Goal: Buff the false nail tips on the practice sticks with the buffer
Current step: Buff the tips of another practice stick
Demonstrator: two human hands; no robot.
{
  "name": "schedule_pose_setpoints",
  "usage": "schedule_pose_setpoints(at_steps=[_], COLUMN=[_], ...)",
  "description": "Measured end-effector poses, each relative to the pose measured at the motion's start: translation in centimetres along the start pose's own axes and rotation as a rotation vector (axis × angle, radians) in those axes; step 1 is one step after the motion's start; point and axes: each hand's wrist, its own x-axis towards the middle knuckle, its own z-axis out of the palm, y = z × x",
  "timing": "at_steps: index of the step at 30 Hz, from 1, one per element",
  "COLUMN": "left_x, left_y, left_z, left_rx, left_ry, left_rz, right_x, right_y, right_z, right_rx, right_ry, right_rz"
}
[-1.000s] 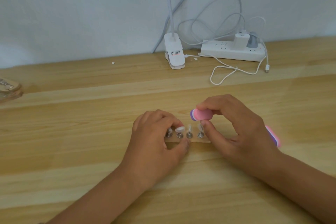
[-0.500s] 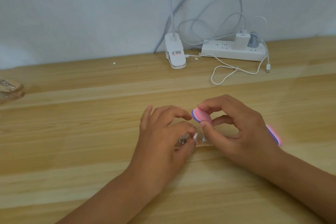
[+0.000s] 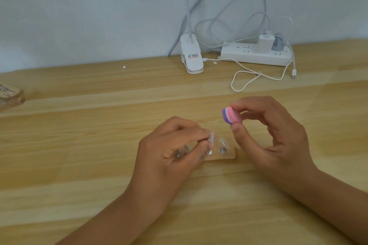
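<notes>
Buffer [image 3: 232, 115] being pinched in right hand [image 3: 278, 135]
Left hand [image 3: 169, 157] is pinching a practice stick [image 3: 211, 139] over the tan holder [image 3: 231, 156].

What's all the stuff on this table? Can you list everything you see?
buffer: one, pink and purple, in the right hand
nail tips: two seen, clear, one on the holder, one lifted by the left hand
practice sticks: count unclear, metal ends, partly behind the left hand
holder: one, tan, on the table
clip lamp: one, white, table's back
power strip: one, white, back right
cable: one, white, looped before the strip
brown thing: one, left edge, unclear
table: one, light wood
left hand: one, pinches one of the practice sticks
right hand: one, grips the buffer
</notes>
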Motion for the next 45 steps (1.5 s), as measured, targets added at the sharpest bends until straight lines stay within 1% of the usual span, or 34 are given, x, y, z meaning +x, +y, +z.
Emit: schedule_pose_setpoints(at_steps=[3,7,9,12,16,20,25,29,34,38,42,45], left_x=[0.1,0.1,0.2,0.2,0.3,0.1,0.1,0.3,0.3,0.2,0.2,0.2], left_y=[-0.4,-0.4,-0.3,-0.4,-0.3,-0.6,-0.6,-0.7,-0.6,-0.7,-0.7,-0.8], left_z=[-0.1,0.0,0.0,-0.1,-0.1,-0.1,-0.2,-0.2,-0.2,-0.1,-0.2,-0.1], left_rx=[-0.044,-0.066,-0.069,-0.023,0.035,0.015,-0.077,-0.011,-0.051,-0.117,-0.143,-0.118], left_ry=[0.008,0.003,-0.010,-0.004,-0.017,-0.003,-0.026,0.003,-0.052,-0.033,-0.053,-0.041], left_rz=[-0.045,-0.011,-0.005,-0.007,0.027,0.008,0.006,-0.016,0.017,-0.023,-0.038,-0.073], right_x=[-0.2,-0.7,-0.7,-0.5,-0.8,-0.7,-0.9,-0.6,-1.1,-0.6,-0.9,-0.6], right_y=[-0.2,-0.8,-0.7,-0.4,-0.5,-0.2,-0.9,-0.3,-0.8,-0.4,-0.6,-0.1], right_z=[-0.1,0.3,0.4,0.3,0.6,0.2,1.0,0.6,1.2,0.6,0.8,0.4], right_rx=[-0.018,-0.049,-0.067,-0.084,-0.070,-0.087,-0.035,-0.123,-0.065,-0.118,-0.095,-0.123], right_ry=[-0.020,-0.125,-0.152,-0.138,-0.186,-0.179,-0.212,-0.150,-0.194,-0.140,-0.166,-0.144], right_rz=[-0.078,-0.222,-0.232,-0.216,-0.285,-0.222,-0.277,-0.194,-0.281,-0.219,-0.298,-0.226])
